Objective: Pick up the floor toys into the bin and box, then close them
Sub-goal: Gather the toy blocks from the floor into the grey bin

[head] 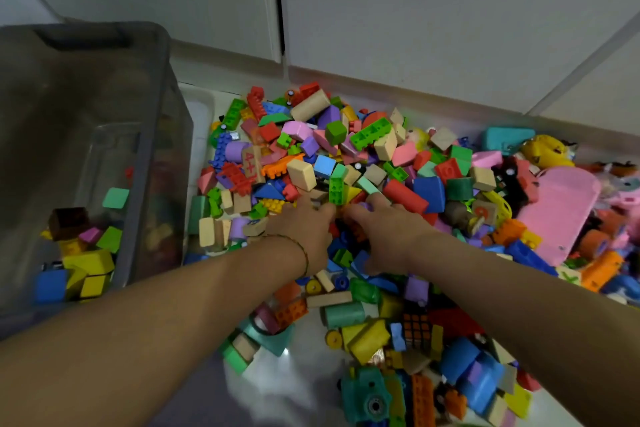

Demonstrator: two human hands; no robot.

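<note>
A big heap of coloured toy blocks and bricks (346, 163) covers the floor. My left hand (304, 230) and my right hand (389, 230) lie palm down side by side on the middle of the heap. Their fingertips sink among the pieces beside a green studded brick (336, 189). Whether any piece is pinched is hidden. A grey translucent bin (157, 163) stands open on the left, its floor holding several blocks (86, 263). More blocks, a twisty cube (415, 326) and a teal toy camera (367, 395) lie under my forearms.
White cabinet doors (415, 10) and a skirting edge close off the back. A pale translucent plastic piece (201, 121) lies between bin and heap. At right are a flat pink plastic piece (561, 211), a teal case (505, 140) and a yellow toy (543, 149). Bare floor (294, 371) shows at the front.
</note>
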